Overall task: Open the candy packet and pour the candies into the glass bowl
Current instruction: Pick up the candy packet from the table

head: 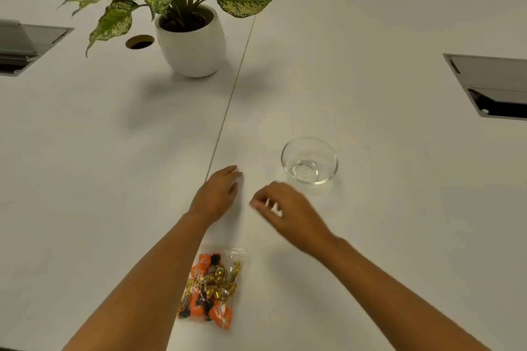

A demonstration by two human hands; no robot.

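Observation:
A clear plastic candy packet [212,288] with orange and gold wrapped candies lies flat on the white table [370,208] near its front edge, between my forearms. The glass bowl [310,159] stands upright with nothing in it, to the right of centre. My left hand [218,194] hovers palm down beyond the packet, fingers loosely together, holding nothing. My right hand [288,208] is blurred, just short of the bowl, fingers curled but apart, with nothing visible in it. Neither hand touches the packet or the bowl.
A potted plant in a white pot [189,40] stands at the back left. A round cable hole [139,42] lies beside it. Recessed cable boxes sit at the left edge [25,45] and right edge [496,85]. A seam [231,100] runs down the table.

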